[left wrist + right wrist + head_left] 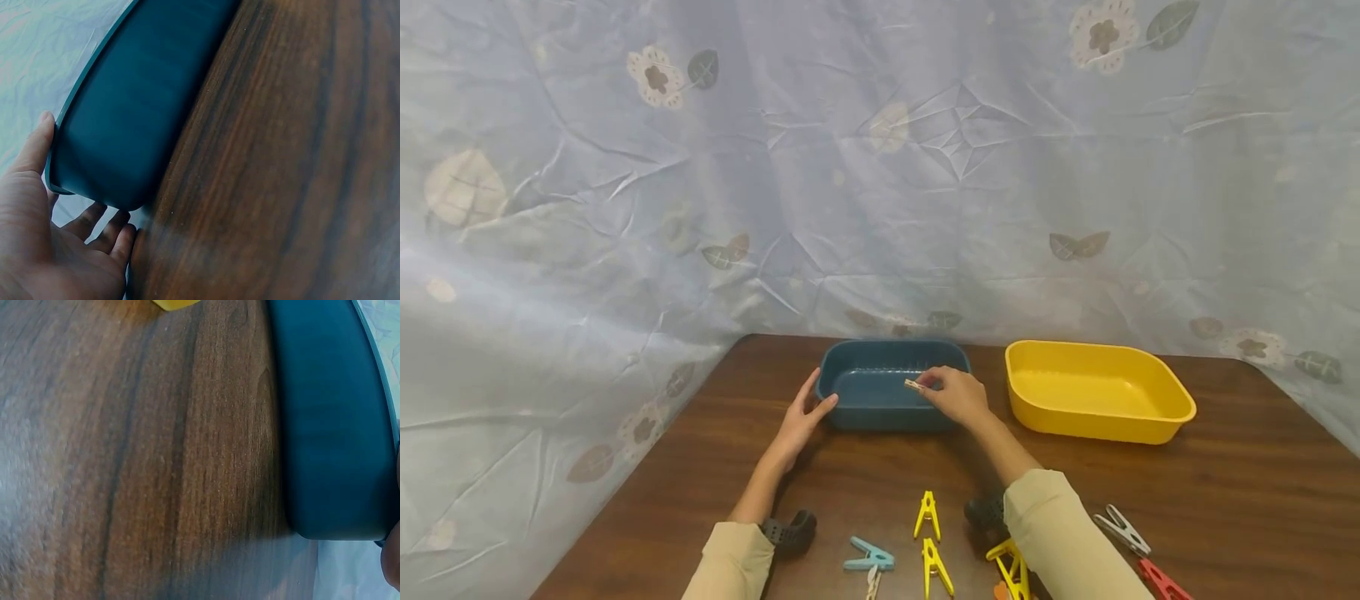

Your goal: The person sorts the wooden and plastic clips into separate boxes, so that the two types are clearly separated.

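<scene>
My right hand pinches a small pale wooden clothespin above the blue basin, near its right front side. Only a sliver of that hand shows at the edge of the right wrist view, where the clothespin is out of sight. At the basin's left end is my left hand, its thumb by the rim and its fingers extended along the end wall. The left wrist view shows the fingertips of this hand touching the outside of the basin. No contents are visible inside the basin.
Right of the blue basin stands a yellow basin. Nearer on the wooden table lie a light blue clothespin, several yellow clothespins, a grey one and a red one. A patterned curtain hangs behind.
</scene>
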`<state>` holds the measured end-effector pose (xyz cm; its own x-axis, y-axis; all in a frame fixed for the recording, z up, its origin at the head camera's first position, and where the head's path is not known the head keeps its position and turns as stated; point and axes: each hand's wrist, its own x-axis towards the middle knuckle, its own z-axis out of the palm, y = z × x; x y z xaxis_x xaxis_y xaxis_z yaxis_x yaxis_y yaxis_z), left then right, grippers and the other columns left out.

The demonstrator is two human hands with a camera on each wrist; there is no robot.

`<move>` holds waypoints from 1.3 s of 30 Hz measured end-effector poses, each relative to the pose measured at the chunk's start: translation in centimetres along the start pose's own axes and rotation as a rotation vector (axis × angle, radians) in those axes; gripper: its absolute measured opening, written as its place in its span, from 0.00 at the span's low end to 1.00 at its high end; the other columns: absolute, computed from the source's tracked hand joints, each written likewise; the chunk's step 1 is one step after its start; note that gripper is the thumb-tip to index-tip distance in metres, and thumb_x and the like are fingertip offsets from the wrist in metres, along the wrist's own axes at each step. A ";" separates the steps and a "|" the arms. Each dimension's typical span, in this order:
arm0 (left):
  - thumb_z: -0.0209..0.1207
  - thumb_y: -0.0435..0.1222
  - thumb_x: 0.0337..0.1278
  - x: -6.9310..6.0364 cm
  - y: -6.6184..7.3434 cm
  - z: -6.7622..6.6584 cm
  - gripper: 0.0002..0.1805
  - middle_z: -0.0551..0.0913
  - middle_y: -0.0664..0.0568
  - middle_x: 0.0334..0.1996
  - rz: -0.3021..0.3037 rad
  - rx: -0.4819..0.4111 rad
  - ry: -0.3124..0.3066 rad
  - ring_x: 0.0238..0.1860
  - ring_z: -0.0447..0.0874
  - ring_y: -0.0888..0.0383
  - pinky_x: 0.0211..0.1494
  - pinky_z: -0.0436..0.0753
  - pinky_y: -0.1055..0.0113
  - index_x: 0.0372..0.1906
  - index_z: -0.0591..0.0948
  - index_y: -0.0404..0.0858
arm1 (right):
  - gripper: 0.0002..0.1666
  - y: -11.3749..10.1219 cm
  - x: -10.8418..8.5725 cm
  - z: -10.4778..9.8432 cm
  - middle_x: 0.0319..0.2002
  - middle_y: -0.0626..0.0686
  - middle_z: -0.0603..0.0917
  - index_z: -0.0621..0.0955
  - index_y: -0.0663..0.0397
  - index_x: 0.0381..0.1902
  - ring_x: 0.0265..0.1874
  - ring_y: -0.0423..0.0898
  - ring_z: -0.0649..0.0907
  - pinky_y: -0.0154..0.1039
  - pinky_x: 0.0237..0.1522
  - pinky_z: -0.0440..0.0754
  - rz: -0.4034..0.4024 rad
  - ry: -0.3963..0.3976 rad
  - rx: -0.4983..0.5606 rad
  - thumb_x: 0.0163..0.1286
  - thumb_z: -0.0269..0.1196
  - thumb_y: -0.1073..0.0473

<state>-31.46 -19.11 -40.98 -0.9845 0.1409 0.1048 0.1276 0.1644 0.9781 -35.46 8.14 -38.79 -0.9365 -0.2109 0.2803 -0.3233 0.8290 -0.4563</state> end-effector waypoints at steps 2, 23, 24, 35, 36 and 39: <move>0.55 0.45 0.62 -0.5 0.7 0.1 0.40 0.47 0.34 0.68 -0.004 0.003 -0.014 0.67 0.45 0.37 0.63 0.52 0.42 0.73 0.47 0.46 | 0.08 0.1 -0.1 0.1 0.35 0.41 0.82 0.84 0.40 0.38 0.31 0.42 0.79 0.44 0.32 0.73 0.003 -0.002 -0.006 0.61 0.63 0.50; 0.56 0.50 0.60 1.2 -2.0 0.0 0.40 0.50 0.36 0.68 0.018 0.022 0.029 0.66 0.48 0.38 0.63 0.54 0.43 0.72 0.49 0.51 | 0.10 0.4 -0.2 -0.1 0.37 0.43 0.81 0.83 0.46 0.42 0.36 0.44 0.80 0.49 0.38 0.74 -0.058 -0.005 0.098 0.62 0.62 0.55; 0.56 0.50 0.59 1.3 -2.0 0.0 0.40 0.51 0.36 0.68 0.018 0.021 0.033 0.66 0.49 0.39 0.63 0.54 0.43 0.72 0.50 0.51 | 0.10 0.4 -0.1 -0.4 0.37 0.45 0.81 0.83 0.48 0.42 0.37 0.45 0.80 0.49 0.39 0.74 -0.076 -0.010 0.128 0.63 0.62 0.56; 0.56 0.44 0.61 0.0 0.6 -0.1 0.40 0.50 0.33 0.67 -0.017 -0.024 -0.005 0.66 0.48 0.37 0.63 0.54 0.43 0.72 0.48 0.46 | 0.10 0.7 -1.8 -4.6 0.39 0.52 0.81 0.82 0.60 0.42 0.41 0.50 0.78 0.51 0.46 0.75 -0.327 -0.008 0.245 0.62 0.62 0.64; 0.55 0.44 0.62 -0.1 0.7 0.0 0.40 0.50 0.32 0.67 -0.014 -0.021 -0.010 0.66 0.48 0.37 0.63 0.53 0.43 0.73 0.48 0.45 | 0.10 0.7 -2.2 -5.0 0.39 0.51 0.81 0.82 0.59 0.42 0.41 0.49 0.78 0.50 0.46 0.75 -0.336 -0.017 0.248 0.62 0.62 0.64; 0.56 0.44 0.61 0.0 0.4 0.0 0.40 0.50 0.33 0.67 -0.019 -0.020 -0.009 0.66 0.49 0.37 0.63 0.54 0.43 0.72 0.48 0.46 | 0.10 0.4 -3.7 -6.0 0.38 0.49 0.80 0.82 0.57 0.42 0.40 0.47 0.79 0.48 0.44 0.76 -0.355 -0.065 0.276 0.62 0.63 0.64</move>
<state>-31.44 -19.08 -40.58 -0.9856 0.1465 0.0846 0.1064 0.1478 0.9833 -31.32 12.38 -34.99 -0.7648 -0.4968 0.4103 -0.6419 0.5320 -0.5522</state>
